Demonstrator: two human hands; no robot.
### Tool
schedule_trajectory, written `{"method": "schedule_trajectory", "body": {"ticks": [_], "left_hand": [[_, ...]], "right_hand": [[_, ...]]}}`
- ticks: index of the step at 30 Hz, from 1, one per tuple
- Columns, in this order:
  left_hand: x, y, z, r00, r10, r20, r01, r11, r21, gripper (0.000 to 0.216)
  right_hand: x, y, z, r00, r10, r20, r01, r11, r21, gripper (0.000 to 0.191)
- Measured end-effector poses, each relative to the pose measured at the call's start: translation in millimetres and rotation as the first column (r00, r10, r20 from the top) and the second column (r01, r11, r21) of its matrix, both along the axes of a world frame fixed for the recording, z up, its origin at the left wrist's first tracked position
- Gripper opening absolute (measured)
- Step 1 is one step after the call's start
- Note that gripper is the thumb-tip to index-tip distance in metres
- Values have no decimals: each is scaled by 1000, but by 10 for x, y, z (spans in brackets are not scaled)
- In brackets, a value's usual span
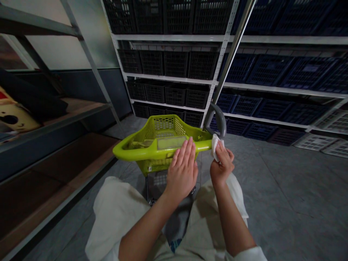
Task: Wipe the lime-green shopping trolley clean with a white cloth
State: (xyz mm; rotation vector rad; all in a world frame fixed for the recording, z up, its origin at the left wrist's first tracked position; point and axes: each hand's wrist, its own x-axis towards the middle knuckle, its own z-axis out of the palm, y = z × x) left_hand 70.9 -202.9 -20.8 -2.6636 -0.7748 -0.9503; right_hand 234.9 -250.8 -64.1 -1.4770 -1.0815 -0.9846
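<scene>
A small lime-green shopping cart (136,154) stands in front of my knees, its handlebar toward me. My left hand (183,165) lies flat against the handlebar near its middle, fingers stretched out, just below a clear panel (172,142) set in the bar. At the bar's right end, my right hand (223,163) grips a white cloth (215,146) and presses it against the green plastic. Right behind the cloth, a grey plastic loop (221,121) joins the cart's corner to a tall metal pole (236,47).
Shelves (168,78) of dark crates (175,65) line the back wall, with blue crates (272,69) on the right and white crates (312,141) low at far right. At left stands a metal rack (89,112) bearing a yellow cushion-like item (20,117). Grey tiles (277,185) cover the floor.
</scene>
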Motion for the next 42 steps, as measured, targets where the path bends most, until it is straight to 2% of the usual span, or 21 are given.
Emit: {"method": "schedule_trajectory", "body": {"ticks": [3,5,7,9,12,15,17,18,20,22,24,27,31,34,36,39,42], "left_hand": [[29,-13,-12,1000,2,6,-2,1000,7,66],[43,-19,-13,1000,3,16,-3,1000,19,66],[45,-21,-9,1000,2,23,-3,1000,27,66],[36,-21,0,1000,-1,19,0,1000,25,66],[18,-20,15,1000,-1,7,1,1000,12,66],[18,-22,22,1000,0,4,0,1000,5,66],[31,-23,21,1000,0,5,0,1000,4,66],[40,-23,20,1000,-1,5,1,1000,4,66],[54,-24,16,1000,0,7,0,1000,4,67],[61,-23,12,1000,1,11,-1,1000,6,67],[57,-24,10,1000,0,14,0,1000,6,68],[42,-27,18,1000,-6,18,6,1000,5,68],[34,-32,34,1000,-17,17,17,1000,-3,67],[45,-33,33,1000,-19,18,19,1000,-7,68],[52,-33,27,1000,-18,19,18,1000,-6,69],[50,-35,19,1000,-15,16,15,1000,-2,70],[33,-37,21,1000,-8,14,8,1000,-3,68]], "right_hand": [[-168,-11,50,1000,19,20,-17,994,-107,68],[-332,-29,80,995,79,62,-66,979,-193,61],[-437,-46,92,987,133,92,-109,968,-226,53],[-427,-59,86,982,150,114,-121,966,-228,51],[-232,-64,56,987,117,112,-90,972,-216,61],[-23,-47,31,999,37,23,-35,996,-87,72],[5,-37,37,999,18,-31,-19,1000,-25,75],[-25,-36,48,999,25,-38,-27,999,-38,75],[-148,-47,84,997,73,-4,-73,987,-143,73],[-289,-71,124,989,139,47,-123,959,-255,66],[-360,-99,148,981,178,80,-145,939,-312,60],[-252,-130,132,983,156,98,-118,940,-319,61],[50,-113,67,999,37,23,-34,987,-155,70],[67,-85,68,1000,3,-30,-6,996,-87,72],[-59,-81,99,1000,26,-8,-27,990,-139,71],[-290,-104,150,988,136,79,-110,958,-263,64],[-332,-142,159,971,204,129,-155,936,-315,59]]}}
